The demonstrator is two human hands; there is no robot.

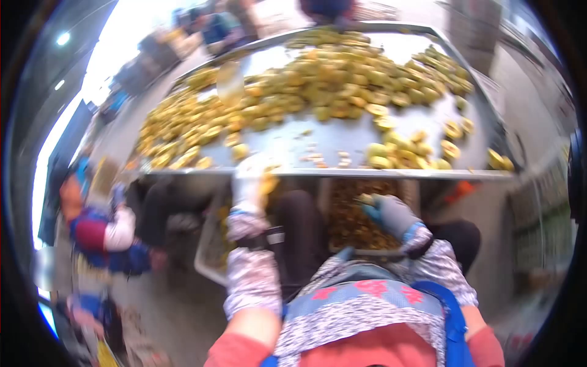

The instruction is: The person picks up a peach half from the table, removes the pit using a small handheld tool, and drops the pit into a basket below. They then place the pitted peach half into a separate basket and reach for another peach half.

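Observation:
At the front edge of the metal table (330, 174), my left hand (249, 183) in a white glove is closed around a yellow fruit piece (268, 183); motion blurs both. My right hand (394, 215), in a grey-blue glove, is closed over a crate (413, 199) of brown bits. Something small and pale shows at its fingertips, too blurred to identify. Halved yellow-green fruits (342, 76) are heaped across the table. A smaller group of fruit (397, 153) lies near the front edge, beside small pale scraps (315, 158).
Another crate (211, 260) stands below my left forearm. A co-worker in a red and blue top (92, 232) sits at the left. More people (220, 30) are beyond the table. An orange object (460, 191) shows below the table at the right.

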